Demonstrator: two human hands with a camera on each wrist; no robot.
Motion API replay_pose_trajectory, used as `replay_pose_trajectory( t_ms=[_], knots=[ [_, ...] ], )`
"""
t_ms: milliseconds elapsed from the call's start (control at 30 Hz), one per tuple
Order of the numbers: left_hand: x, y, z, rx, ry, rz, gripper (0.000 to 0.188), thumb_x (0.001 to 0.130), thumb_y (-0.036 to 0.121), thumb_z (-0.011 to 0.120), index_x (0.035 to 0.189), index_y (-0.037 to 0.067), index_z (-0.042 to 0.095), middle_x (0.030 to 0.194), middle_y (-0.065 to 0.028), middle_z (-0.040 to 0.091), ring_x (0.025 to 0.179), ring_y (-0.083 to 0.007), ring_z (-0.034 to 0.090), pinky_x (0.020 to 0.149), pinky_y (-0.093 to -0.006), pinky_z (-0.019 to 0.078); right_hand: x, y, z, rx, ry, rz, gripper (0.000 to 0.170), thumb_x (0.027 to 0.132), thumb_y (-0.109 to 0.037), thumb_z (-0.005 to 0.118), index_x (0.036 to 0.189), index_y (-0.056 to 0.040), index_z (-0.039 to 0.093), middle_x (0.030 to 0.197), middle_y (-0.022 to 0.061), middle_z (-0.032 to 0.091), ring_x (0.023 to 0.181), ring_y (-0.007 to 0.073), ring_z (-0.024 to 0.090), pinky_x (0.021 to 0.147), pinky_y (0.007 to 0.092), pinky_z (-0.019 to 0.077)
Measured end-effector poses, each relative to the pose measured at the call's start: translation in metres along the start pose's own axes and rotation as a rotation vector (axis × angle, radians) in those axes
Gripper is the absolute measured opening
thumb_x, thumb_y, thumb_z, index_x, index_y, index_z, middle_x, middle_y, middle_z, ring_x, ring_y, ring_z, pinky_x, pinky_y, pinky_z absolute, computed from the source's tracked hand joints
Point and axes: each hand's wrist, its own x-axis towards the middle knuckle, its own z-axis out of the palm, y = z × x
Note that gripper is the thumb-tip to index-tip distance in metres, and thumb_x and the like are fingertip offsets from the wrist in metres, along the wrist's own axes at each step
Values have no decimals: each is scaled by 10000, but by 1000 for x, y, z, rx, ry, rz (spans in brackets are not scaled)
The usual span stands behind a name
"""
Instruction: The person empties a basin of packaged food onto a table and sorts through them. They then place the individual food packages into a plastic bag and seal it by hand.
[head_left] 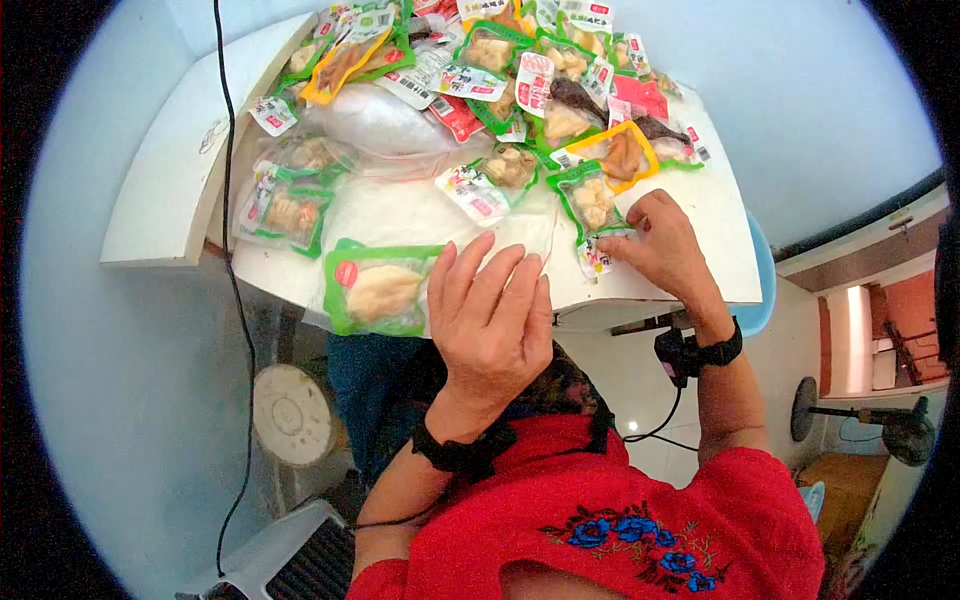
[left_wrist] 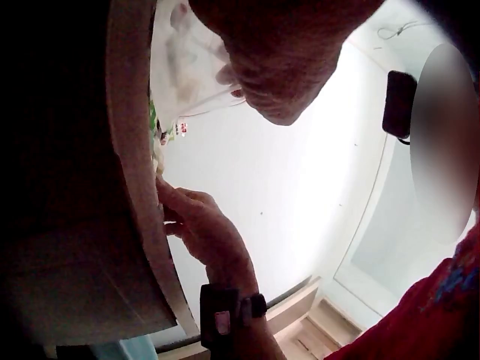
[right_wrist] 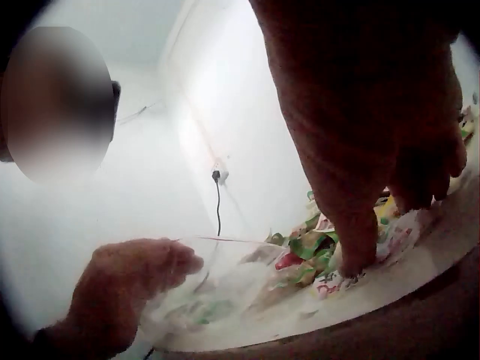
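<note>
My left hand [head_left: 490, 320] holds a clear plastic bag [right_wrist: 217, 270] at the near edge of the white table, its fingers spread over the film. Inside the bag, beside these fingers, lies a green-edged food packet [head_left: 385, 290] with a pale piece showing through. To the right, my right hand [head_left: 670, 245] reaches to a small green-edged packet [head_left: 592, 205] lying on the table. The thumb touches this packet's white printed end, while the bent fingers stand apart from the thumb by the packet's right side.
Many sealed packets [head_left: 490, 55] are heaped at the table's [head_left: 715, 270] back. Two green-edged packets [head_left: 290, 215] lie at the left under clear film. A black cable [head_left: 230, 200] hangs in front on the left. A blue basin [head_left: 762, 280] shows beyond the right edge.
</note>
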Motion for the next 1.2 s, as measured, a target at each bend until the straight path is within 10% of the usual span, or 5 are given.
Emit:
replay_pose_trajectory(
  t_ms=[267,400,767,1200],
  knots=[
    [-4,-3,0,33,17,15,207,783,60,683,989,41,699,1039,-102,679,1079,-332,609,1000,-506,409,-9,-1,2,907,149,102,131,834,-8,698,846,-51,576,777,4,606,643,73,577,580,214,469],
    [-4,-3,3,43,25,33,216,772,66,694,988,48,700,1026,-93,672,1060,-327,612,978,-501,420,-18,0,-8,1066,280,155,151,840,-32,707,909,-40,573,785,11,633,652,83,603,572,234,499],
    [4,4,0,43,13,15,229,792,10,670,1017,23,709,1053,-118,689,1071,-344,618,980,-470,436,-41,-32,-9,1584,-226,424,263,896,-72,664,1126,37,597,955,107,707,775,156,694,706,296,585],
    [3,4,1,55,7,50,250,789,66,671,1036,63,712,1123,-109,672,1113,-335,597,1006,-490,415,-20,-66,24,1947,-314,298,261,966,-110,568,1187,29,575,1104,102,668,986,167,655,895,339,539]
  ],
)
